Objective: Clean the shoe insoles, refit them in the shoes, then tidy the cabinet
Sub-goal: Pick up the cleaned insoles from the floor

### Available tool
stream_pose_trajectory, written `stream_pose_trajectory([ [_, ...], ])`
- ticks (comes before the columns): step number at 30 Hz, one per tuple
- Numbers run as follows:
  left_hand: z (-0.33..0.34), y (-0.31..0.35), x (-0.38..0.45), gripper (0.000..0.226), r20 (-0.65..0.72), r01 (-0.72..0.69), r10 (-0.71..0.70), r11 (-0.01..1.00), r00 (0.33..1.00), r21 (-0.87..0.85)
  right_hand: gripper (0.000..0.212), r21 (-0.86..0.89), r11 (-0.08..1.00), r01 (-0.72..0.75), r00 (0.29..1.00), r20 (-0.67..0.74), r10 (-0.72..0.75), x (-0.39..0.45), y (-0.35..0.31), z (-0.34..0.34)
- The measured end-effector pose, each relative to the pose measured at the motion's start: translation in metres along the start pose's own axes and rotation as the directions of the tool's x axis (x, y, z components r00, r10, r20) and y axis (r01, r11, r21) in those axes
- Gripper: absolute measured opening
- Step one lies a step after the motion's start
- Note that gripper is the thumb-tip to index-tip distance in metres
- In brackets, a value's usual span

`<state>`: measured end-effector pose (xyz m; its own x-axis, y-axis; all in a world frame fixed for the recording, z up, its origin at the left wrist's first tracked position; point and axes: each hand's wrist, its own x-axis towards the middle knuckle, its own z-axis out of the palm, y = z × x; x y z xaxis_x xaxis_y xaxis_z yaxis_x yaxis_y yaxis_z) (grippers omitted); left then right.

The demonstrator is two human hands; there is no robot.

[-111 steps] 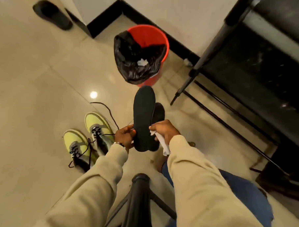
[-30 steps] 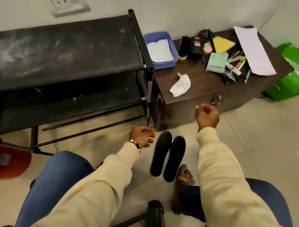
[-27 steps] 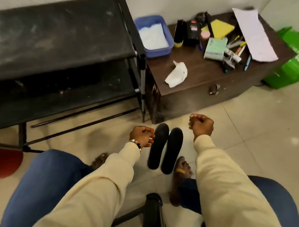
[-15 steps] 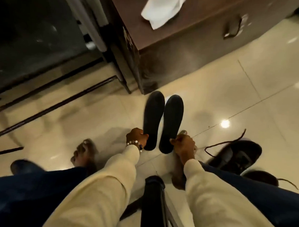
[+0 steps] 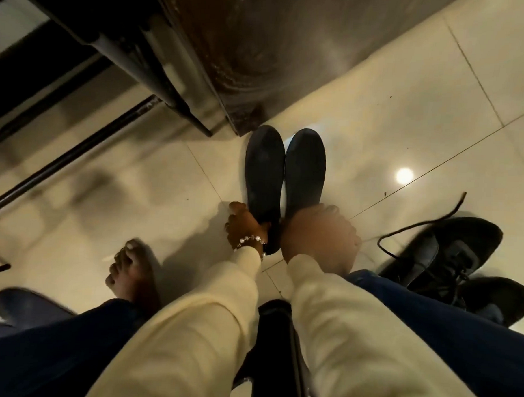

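From my remote feed I see a glossy cream tile floor (image 5: 393, 120) w/ thin grout lines and a round ceiling-light reflection (image 5: 404, 175) at right. A dark brown wooden cabinet (image 5: 261, 48) stands at top centre; just left of it, a black metal rack (image 5: 117, 42), its legs on the floor.

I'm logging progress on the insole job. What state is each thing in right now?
Left insole: flat on the floor, heel end gripped by the left hand.
Right insole: flat beside it, heel end under the right hand; grip blurred.
Black shoes: on the floor at right, laces loose, insoles not yet refitted.
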<state>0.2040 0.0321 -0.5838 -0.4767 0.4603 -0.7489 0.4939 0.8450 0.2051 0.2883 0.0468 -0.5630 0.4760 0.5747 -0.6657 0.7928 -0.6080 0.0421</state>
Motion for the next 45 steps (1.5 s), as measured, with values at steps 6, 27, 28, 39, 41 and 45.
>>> stream_pose_trajectory([
  [6, -0.017, -0.002, 0.004, 0.034, 0.130, -0.121, 0.111, 0.990, 0.985, 0.071, 0.082, -0.049, 0.999, 0.025, 0.996, -0.087, -0.029, 0.029, 0.038, 0.013],
  [27, -0.165, -0.011, -0.168, 0.033, 0.185, 0.040, 0.041, 0.910, 0.982, -0.413, 0.015, 0.746, 0.656, -0.114, 0.981, 0.190, -0.045, -0.124, 0.063, -0.144],
  [28, -0.176, -0.013, -0.187, 0.033, 0.177, 0.029, 0.058, 0.891, 0.983, -0.452, 0.016, 0.783, 0.613, -0.110, 0.982, 0.182, -0.055, -0.138, 0.066, -0.154],
  [39, -0.261, -0.072, -0.302, 0.027, -0.033, -0.098, 0.118, 0.599, 0.992, -0.795, 0.025, 0.887, 0.428, 0.176, 0.959, -0.056, -0.277, -0.271, 0.067, -0.212],
  [41, -0.275, -0.087, -0.308, 0.029, -0.083, -0.129, 0.107, 0.559, 0.991, -0.819, 0.025, 0.883, 0.411, 0.225, 0.935, -0.077, -0.345, -0.291, 0.057, -0.210],
  [45, -0.306, -0.105, -0.306, 0.033, -0.169, -0.179, 0.068, 0.522, 0.983, -0.834, 0.027, 0.861, 0.388, 0.329, 0.877, -0.126, -0.464, -0.314, 0.032, -0.208],
])
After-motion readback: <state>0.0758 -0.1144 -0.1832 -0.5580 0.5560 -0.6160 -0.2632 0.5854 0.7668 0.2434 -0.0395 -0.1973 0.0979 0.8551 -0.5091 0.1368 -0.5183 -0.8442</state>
